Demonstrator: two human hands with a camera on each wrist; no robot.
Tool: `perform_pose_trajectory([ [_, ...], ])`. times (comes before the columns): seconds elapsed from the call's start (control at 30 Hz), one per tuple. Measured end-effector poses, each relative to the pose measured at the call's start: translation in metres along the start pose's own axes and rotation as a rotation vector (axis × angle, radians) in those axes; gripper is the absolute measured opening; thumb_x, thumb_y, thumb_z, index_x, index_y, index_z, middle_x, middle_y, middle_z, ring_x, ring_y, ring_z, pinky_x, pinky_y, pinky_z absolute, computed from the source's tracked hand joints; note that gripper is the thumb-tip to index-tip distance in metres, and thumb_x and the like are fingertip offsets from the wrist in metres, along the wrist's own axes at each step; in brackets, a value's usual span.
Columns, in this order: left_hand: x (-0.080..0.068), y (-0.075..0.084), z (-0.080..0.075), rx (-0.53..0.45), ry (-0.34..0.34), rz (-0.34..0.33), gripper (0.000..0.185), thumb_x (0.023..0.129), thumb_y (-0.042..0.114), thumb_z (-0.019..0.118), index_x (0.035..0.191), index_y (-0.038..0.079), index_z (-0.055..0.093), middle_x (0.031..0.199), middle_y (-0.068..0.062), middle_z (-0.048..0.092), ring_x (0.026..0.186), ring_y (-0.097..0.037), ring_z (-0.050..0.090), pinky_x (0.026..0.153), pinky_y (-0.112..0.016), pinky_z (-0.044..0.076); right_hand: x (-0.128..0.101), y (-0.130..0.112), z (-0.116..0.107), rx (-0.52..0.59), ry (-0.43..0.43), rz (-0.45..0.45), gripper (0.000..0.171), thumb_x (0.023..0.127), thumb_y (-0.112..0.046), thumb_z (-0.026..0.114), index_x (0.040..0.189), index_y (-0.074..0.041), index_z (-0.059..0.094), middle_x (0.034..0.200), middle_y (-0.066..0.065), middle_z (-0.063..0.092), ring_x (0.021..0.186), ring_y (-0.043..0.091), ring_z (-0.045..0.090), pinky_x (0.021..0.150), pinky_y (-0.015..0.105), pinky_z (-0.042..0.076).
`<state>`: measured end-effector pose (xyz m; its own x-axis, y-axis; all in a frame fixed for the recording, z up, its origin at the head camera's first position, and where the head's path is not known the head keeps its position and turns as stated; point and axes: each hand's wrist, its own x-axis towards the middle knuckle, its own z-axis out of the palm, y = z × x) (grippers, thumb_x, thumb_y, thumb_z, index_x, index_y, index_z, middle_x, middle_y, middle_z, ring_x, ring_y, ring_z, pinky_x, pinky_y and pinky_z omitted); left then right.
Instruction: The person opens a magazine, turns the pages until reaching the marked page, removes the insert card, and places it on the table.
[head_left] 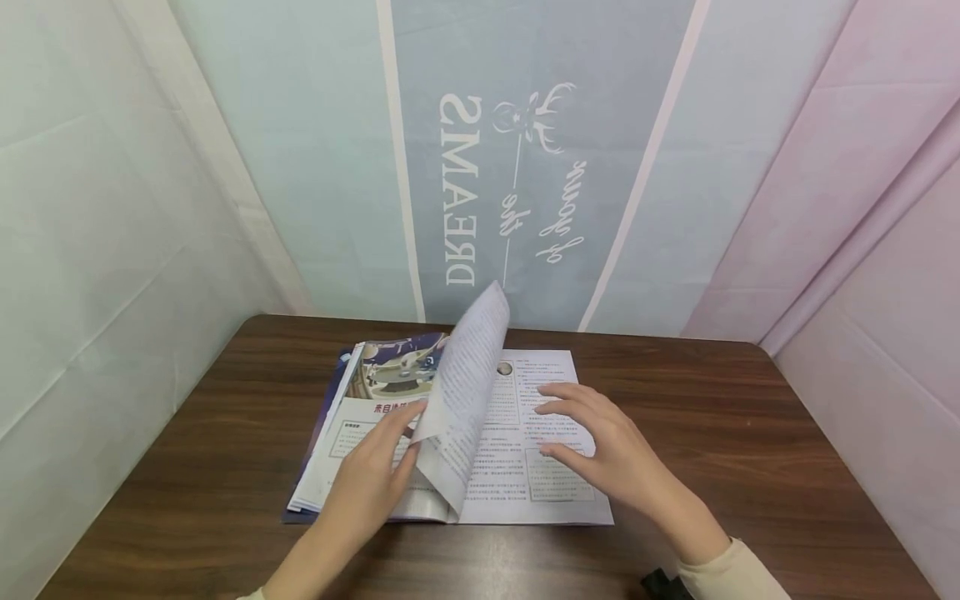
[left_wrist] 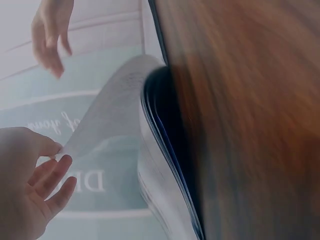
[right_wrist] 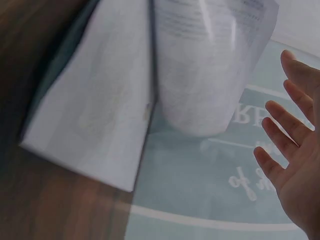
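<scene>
An open magazine (head_left: 525, 467) lies flat on a brown wooden table (head_left: 750, 450). One of its pages (head_left: 465, 400) stands curled upright over the spine. My left hand (head_left: 405, 429) pinches the lower edge of that page between thumb and fingers; the left wrist view shows the left hand (left_wrist: 59, 156) on the page (left_wrist: 110, 115) above the stacked left-hand pages (left_wrist: 165, 195). My right hand (head_left: 570, 421) hovers over the right-hand page with its fingers spread and holds nothing. In the right wrist view the right hand (right_wrist: 282, 150) is open beside the curled page (right_wrist: 210, 65).
Pastel fabric curtains (head_left: 315, 167) with white lettering (head_left: 461, 192) close in the table at the back and on both sides. Bare wood (head_left: 195, 467) surrounds the magazine. A small dark object (head_left: 663, 583) shows at the front edge under my right sleeve.
</scene>
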<state>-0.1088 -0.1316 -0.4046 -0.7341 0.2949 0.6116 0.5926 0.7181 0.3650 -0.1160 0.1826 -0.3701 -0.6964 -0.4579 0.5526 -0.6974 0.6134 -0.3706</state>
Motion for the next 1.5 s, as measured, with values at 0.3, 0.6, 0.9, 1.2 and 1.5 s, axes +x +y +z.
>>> perform_pose_trajectory([
  [0.3, -0.016, -0.02, -0.018, 0.067, -0.015, -0.096, 0.074, 0.076, -0.008, 0.079, 0.142, 0.005, 0.047, 0.132, -0.011, 0.058, 0.091, -0.021, 0.067, 0.066, -0.035, 0.057, -0.029, 0.019, 0.001, -0.064, -0.124, 0.073, 0.04, 0.077, -0.017, 0.086, 0.113, -0.018, 0.068, 0.128, 0.001, 0.063, 0.118, 0.024, 0.058, 0.093, 0.05, 0.051],
  [0.6, -0.031, -0.037, -0.036, 0.048, -0.13, -0.278, 0.082, 0.078, -0.01, 0.077, 0.148, 0.006, 0.038, 0.136, -0.02, 0.053, 0.097, -0.031, 0.066, 0.069, -0.044, 0.058, -0.055, 0.036, 0.002, -0.051, -0.249, 0.145, 0.039, 0.077, -0.016, 0.085, 0.112, -0.018, 0.069, 0.125, -0.003, 0.065, 0.115, 0.02, 0.061, 0.092, 0.045, 0.052],
  [0.9, -0.045, -0.052, -0.045, 0.072, -0.229, -0.351, 0.076, 0.082, -0.003, 0.077, 0.146, 0.002, 0.038, 0.132, -0.023, 0.054, 0.097, -0.037, 0.066, 0.073, -0.05, 0.058, -0.074, 0.054, 0.002, -0.047, -0.341, 0.193, 0.044, 0.077, -0.019, 0.086, 0.117, -0.019, 0.067, 0.128, -0.002, 0.062, 0.118, 0.022, 0.058, 0.095, 0.046, 0.05],
  [1.2, -0.054, -0.064, -0.054, 0.128, -0.349, -0.405, 0.069, 0.081, 0.007, 0.082, 0.14, 0.0, 0.047, 0.13, -0.026, 0.058, 0.109, -0.041, 0.063, 0.086, -0.06, 0.052, -0.081, 0.057, -0.001, -0.019, -0.435, 0.272, 0.051, 0.075, -0.02, 0.087, 0.121, -0.019, 0.067, 0.138, 0.003, 0.057, 0.126, 0.029, 0.054, 0.099, 0.052, 0.046],
  [1.5, -0.059, -0.07, -0.058, 0.131, -0.442, -0.429, 0.071, 0.078, 0.005, 0.083, 0.139, -0.003, 0.048, 0.135, -0.03, 0.053, 0.115, -0.046, 0.058, 0.09, -0.06, 0.05, -0.083, 0.059, -0.003, 0.012, -0.482, 0.32, 0.058, 0.072, -0.022, 0.088, 0.125, -0.019, 0.066, 0.146, 0.006, 0.05, 0.132, 0.035, 0.047, 0.101, 0.057, 0.043],
])
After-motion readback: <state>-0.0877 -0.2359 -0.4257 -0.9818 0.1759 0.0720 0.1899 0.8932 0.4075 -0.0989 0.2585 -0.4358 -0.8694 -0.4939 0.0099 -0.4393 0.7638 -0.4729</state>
